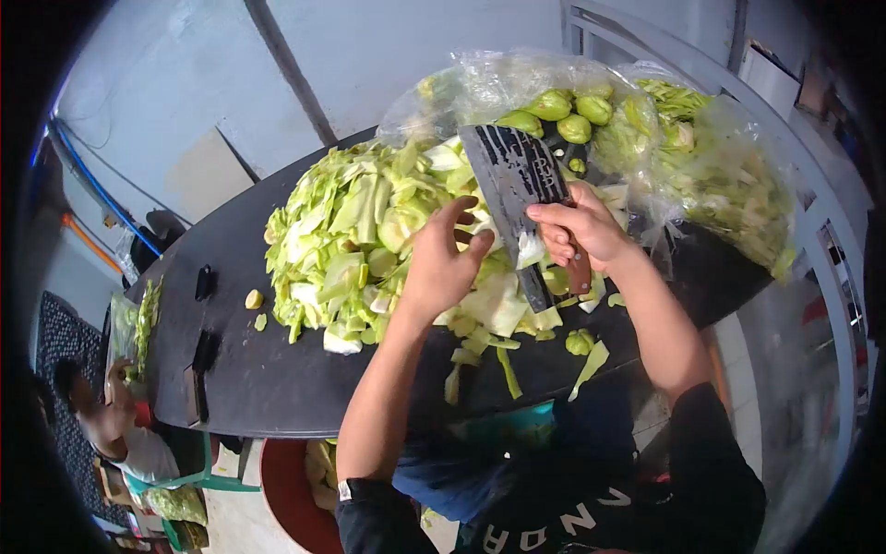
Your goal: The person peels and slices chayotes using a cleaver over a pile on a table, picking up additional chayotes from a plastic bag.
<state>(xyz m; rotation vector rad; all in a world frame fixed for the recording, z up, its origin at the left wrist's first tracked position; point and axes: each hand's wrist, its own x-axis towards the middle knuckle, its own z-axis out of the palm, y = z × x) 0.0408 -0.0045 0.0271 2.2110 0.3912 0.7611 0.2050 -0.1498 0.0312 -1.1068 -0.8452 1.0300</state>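
My right hand (586, 226) grips a cleaver (517, 171) with a brown handle, its broad dark blade raised and marked with wet streaks. A pale piece of chayote (530, 249) shows against the lower part of the blade. My left hand (449, 254) is to the left of the blade, fingers apart and slightly curled, holding nothing. Behind and beside it lies a large heap of sliced chayote (355, 208), light green and white. Below the hands are scattered scraps and a small green chayote piece (580, 343).
Several whole chayotes (554, 106) lie at the back of the dark table (240, 369). Clear plastic bags (738, 166) of cut pieces are at the right. Dark objects (204, 283) sit on the left. A red tub (286, 499) stands below; another person (125, 434) is at far left.
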